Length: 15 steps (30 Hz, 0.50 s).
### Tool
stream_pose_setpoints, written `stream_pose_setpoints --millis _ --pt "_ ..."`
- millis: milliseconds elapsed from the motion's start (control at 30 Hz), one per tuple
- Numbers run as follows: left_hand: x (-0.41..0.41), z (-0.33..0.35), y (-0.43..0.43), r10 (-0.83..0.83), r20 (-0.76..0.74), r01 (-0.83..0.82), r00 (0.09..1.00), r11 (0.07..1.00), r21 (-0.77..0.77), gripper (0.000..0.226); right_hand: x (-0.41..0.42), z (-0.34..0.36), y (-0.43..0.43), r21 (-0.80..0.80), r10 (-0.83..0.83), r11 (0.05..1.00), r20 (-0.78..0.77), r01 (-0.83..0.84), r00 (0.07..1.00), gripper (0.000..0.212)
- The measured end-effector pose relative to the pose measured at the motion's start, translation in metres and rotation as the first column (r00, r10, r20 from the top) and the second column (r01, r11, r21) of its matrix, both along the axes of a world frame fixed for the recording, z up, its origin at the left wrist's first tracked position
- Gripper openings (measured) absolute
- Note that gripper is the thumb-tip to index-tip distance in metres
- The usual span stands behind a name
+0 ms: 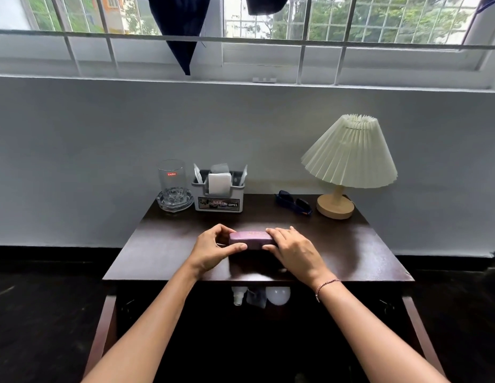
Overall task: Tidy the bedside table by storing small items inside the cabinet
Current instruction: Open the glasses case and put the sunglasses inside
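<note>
A purple oblong case [250, 239] lies on the dark wooden bedside table [163, 244], near the middle. My left hand [213, 248] grips its left end with thumb and fingers. My right hand [293, 251] covers its right end, fingers curled over the top. Dark blue sunglasses [293, 205] lie further back, beside the lamp. Below the tabletop the cabinet is open, both doors [102, 322] swung outward. Inside it I see a white bottle [237, 295], a dark small item [256, 297] and a white bulb [278, 295].
At the back left a clear glass [171, 181] stands in a glass ashtray [174, 203]. Next to it is a grey organiser [218, 194] holding white papers. A pleated cream lamp [348, 158] on a wooden base stands at the back right. The wall is right behind.
</note>
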<state>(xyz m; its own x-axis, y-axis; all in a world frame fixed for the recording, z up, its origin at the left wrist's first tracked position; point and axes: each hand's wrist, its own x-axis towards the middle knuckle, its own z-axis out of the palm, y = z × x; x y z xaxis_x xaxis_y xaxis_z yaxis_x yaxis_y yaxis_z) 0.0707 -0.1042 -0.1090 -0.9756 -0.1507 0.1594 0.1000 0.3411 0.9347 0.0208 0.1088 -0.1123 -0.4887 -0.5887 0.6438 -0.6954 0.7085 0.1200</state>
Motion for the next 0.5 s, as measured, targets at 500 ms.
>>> stream_pose_setpoints --millis 500 --pt "-0.004 -0.005 -0.012 0.076 -0.052 -0.056 0.996 0.947 0.315 0.044 -0.028 0.003 0.027 -0.850 0.731 0.380 0.517 0.365 0.444 0.106"
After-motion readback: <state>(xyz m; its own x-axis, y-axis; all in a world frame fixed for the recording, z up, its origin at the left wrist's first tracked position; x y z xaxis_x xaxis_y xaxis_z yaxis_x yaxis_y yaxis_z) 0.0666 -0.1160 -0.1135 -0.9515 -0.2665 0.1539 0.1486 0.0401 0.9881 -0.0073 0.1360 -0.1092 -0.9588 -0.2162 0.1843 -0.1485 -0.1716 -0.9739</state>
